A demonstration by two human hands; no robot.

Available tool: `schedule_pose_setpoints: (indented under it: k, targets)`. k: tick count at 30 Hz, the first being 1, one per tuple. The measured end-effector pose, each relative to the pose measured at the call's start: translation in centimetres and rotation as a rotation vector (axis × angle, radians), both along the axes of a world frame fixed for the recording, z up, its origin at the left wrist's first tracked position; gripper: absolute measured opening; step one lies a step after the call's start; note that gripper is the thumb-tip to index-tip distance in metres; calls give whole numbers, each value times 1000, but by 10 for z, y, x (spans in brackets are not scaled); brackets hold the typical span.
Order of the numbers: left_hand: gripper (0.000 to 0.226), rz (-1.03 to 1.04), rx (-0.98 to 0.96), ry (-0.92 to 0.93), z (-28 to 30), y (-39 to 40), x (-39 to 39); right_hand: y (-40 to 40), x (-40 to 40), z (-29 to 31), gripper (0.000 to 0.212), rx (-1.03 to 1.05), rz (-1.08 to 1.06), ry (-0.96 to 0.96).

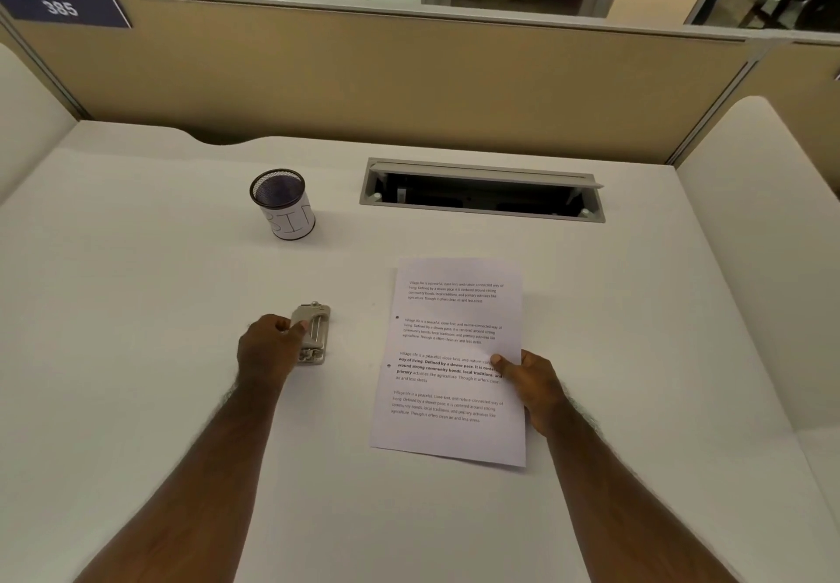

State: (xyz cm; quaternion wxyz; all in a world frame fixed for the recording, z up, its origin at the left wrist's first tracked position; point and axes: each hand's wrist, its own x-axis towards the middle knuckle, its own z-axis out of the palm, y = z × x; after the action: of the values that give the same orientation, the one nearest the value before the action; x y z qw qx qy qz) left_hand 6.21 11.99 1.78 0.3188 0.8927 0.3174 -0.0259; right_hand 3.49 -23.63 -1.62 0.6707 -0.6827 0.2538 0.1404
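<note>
A metal hole punch (314,330) sits on the white desk (136,309) left of centre. My left hand (268,346) grips it from its left side, thumb on top. A printed sheet of paper (450,355) with several text paragraphs and two punched holes along its left edge lies to the right. My right hand (529,384) holds the sheet at its right edge, thumb on top of the page and fingers hidden beneath.
A black mesh pen cup (284,205) with a white paper label stands behind the punch. An open cable hatch (482,191) is set into the desk at the back. A tan partition (409,77) closes the far side; white side panels flank the desk.
</note>
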Motion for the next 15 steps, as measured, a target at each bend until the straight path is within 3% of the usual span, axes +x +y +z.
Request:
schedule_pose_setpoints:
  k: [3,6,8,10,12,15]
  targets:
    - [38,17,61,-114,4,-3,-3,-3,-2,1,18,45,-11,-2]
    - [32,-103,54,-385,13,-24,-1,-9,-10,11,28,126,-54,-57]
    - [33,-233,-128,-386,25,-50,4,-16,-15,26,51,176,-64,-137]
    - [48,-388,-354,-252,43,-79,9,-24,-16,46,68,183,-62,-211]
    - [63,-514,-646,-143,63,-103,14,-31,-13,69,70,142,-60,-293]
    - [43,-582,-874,-183,93,-125,19,-40,-7,105,53,89,-55,-415]
